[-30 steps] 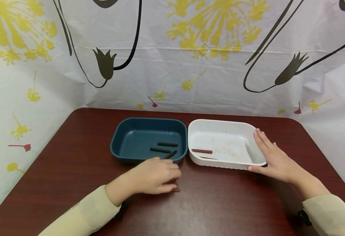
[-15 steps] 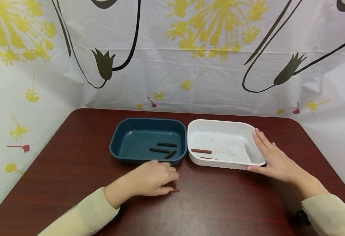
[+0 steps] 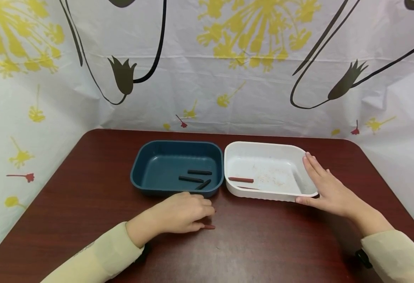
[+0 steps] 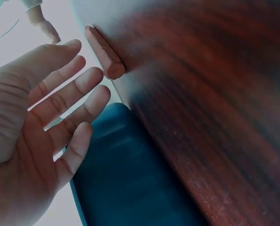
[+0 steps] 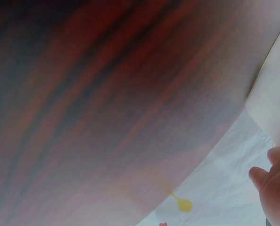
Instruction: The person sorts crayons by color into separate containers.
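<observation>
My left hand (image 3: 180,214) is low over the table in front of the blue tray (image 3: 147,188), fingers relaxed and apart. A reddish-brown crayon (image 4: 103,54) lies on the table right by its fingertips in the left wrist view; its end shows past the thumb in the head view. My right hand (image 3: 334,196) rests on the right side of the white tray (image 3: 270,195), fingers straight along the rim and thumb at the front corner. That tray holds a red-brown crayon (image 3: 240,180) and a thin second one partly hidden behind the front wall.
Inside the blue tray are a few black crayons, one of them (image 3: 200,172) farthest back. Both trays stand side by side at the rear of the dark red wooden table (image 3: 263,243). A patterned white sheet (image 3: 207,86) rises behind it.
My left hand has shifted slightly left, showing more of the crayon's end by the thumb. My right hand stays on the white tray.
</observation>
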Available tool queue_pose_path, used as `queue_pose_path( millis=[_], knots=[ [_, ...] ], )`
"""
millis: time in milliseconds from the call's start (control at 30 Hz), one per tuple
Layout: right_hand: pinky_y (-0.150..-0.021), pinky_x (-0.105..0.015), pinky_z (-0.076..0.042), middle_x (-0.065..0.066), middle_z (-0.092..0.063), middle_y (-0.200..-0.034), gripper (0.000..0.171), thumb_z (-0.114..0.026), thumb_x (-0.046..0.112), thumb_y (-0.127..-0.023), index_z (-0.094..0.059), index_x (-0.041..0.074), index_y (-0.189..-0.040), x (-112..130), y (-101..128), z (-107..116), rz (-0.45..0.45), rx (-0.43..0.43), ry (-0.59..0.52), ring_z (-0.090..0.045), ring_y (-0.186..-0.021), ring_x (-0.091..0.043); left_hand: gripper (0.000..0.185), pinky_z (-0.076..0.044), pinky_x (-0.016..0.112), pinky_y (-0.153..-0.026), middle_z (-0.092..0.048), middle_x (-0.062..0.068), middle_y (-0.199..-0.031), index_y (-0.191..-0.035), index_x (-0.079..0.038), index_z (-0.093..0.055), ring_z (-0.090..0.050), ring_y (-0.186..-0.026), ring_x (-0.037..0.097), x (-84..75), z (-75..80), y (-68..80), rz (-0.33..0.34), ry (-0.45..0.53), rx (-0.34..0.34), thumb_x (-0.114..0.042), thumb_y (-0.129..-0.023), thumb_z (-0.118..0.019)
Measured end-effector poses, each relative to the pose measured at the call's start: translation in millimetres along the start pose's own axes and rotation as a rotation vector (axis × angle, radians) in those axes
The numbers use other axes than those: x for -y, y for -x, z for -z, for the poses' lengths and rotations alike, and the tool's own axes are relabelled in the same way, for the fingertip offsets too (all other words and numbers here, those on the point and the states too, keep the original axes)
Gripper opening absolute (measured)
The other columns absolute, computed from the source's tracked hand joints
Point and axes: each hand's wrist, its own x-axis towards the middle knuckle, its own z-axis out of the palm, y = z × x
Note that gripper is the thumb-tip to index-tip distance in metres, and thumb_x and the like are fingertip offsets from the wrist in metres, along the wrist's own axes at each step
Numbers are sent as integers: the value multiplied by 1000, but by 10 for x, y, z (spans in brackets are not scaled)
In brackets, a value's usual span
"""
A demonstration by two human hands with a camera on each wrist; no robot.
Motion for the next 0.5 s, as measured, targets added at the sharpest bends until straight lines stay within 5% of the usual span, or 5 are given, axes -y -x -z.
queue_pose_path(
  millis=[500],
  knots=[
    [-105, -78, -22, -10, 4, -169, 117, -79, 46, -80, -4, 5, -160, -18, -2, -7, -9, 5, -6, -3, -156, -34, 21, -51, 16, -74, -64, -6, -97, -112, -17, -67, -54, -77, 4, 25, 14, -12, -7, 83, 28, -24, -92, -71]
  ],
)
